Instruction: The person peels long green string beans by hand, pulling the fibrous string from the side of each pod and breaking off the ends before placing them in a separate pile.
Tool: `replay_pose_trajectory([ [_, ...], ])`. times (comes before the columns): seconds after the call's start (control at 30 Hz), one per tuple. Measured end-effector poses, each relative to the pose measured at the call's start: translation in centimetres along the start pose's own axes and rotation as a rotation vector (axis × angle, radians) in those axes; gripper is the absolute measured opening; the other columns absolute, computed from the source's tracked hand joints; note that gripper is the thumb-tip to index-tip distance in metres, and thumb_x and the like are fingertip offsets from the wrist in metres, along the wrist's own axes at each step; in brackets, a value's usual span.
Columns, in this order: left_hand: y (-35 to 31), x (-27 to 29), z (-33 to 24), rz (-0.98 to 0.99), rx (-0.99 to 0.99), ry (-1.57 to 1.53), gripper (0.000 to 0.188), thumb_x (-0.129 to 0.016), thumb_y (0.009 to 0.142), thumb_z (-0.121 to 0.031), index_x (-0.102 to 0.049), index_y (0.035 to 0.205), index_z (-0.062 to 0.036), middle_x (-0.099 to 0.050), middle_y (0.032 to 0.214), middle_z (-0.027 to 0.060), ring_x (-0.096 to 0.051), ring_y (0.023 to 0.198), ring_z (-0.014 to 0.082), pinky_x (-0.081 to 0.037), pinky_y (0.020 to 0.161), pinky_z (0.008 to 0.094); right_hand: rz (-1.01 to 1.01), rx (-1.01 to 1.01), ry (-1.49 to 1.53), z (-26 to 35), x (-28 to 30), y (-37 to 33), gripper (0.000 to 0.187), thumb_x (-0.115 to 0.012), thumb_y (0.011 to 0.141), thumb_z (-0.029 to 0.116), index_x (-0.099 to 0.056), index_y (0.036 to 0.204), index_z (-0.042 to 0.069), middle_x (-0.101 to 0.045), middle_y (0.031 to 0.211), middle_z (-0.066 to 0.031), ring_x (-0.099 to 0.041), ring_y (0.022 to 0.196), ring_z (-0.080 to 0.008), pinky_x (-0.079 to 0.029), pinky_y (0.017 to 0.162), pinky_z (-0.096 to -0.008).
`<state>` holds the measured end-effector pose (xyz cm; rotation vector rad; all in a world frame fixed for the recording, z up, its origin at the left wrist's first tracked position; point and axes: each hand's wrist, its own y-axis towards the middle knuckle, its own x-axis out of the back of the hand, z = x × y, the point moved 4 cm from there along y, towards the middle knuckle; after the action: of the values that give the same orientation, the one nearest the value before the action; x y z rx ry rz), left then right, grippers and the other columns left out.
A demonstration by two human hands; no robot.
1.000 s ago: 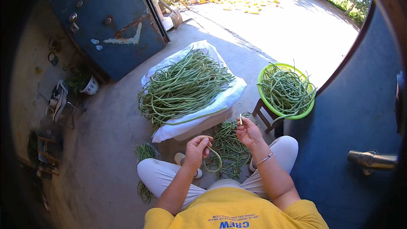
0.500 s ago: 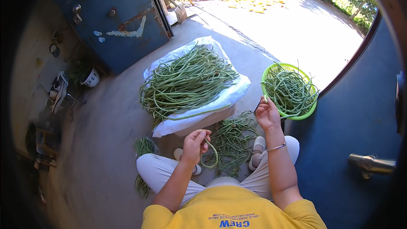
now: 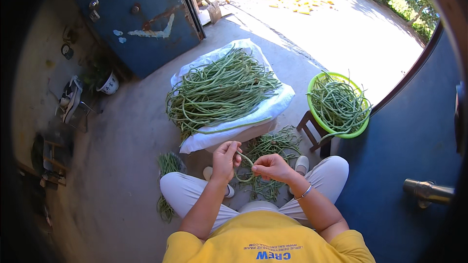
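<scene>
In the head view, a single long green bean (image 3: 246, 158) is held bent in a loop between two bare hands at work above a person's lap. It is gripped between the thumb and curled fingers of the left hand (image 3: 225, 161); by the right hand (image 3: 274, 167), it is pinched at thumb and fingertips, the fingers drawn close together. A silver bracelet (image 3: 306, 191) is worn on the right wrist.

With the hands taken as the clock's centre, a large heap of long beans (image 3: 219, 92) is piled at 11 o'clock on a white sheet (image 3: 280, 104). At 2 o'clock, a lime-green basket (image 3: 312, 106) is filled with tangled beans (image 3: 339, 102) and supported by a dark stool (image 3: 312, 126), partly hidden beneath it. Loose bean pieces (image 3: 280, 142) are strewn on the floor from 1 o'clock to just below the hands, between two pale shoes. More beans (image 3: 168, 163) are bunched at 9 o'clock, beside the bent left knee.

A scuffed blue door (image 3: 131, 29) is seen at 11 o'clock, and a white plant pot (image 3: 110, 84) is placed at 10. A metal handle (image 3: 426, 191) is fixed to a blue panel at 3. Outside, near 12, yellow pieces (image 3: 302, 5), possibly corn, are scattered in bright glare.
</scene>
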<state>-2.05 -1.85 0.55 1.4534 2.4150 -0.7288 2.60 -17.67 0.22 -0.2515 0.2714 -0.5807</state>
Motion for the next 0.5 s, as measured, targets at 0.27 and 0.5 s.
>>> replay_pose_trajectory([
  [0.27,-1.5,-0.4,0.3,-0.031,-0.039,0.057,0.040,-0.058,0.085,-0.032,-0.052,0.109,-0.0018,-0.056,0.079,0.0013,-0.055,0.062,0.0072,-0.042,0.053,0.0161,-0.299,0.160,0.123,-0.7,2.1,0.4,0.015,-0.059,0.083,0.016,-0.060,0.080,0.001,-0.058,0.064,-0.0006,-0.051,0.051,-0.0048,-0.042,0.045,-0.0189],
  [0.5,-3.3,-1.1,0.6,0.055,-0.124,0.317,0.013,-0.062,0.082,-0.013,-0.060,0.085,-0.0010,-0.057,0.070,-0.0008,-0.051,0.056,0.0034,-0.038,0.046,0.0163,-0.501,0.343,0.418,-0.6,2.0,0.3,0.014,-0.055,0.086,0.014,-0.058,0.087,0.001,-0.059,0.070,-0.0034,-0.056,0.057,-0.0082,-0.047,0.051,-0.0209],
])
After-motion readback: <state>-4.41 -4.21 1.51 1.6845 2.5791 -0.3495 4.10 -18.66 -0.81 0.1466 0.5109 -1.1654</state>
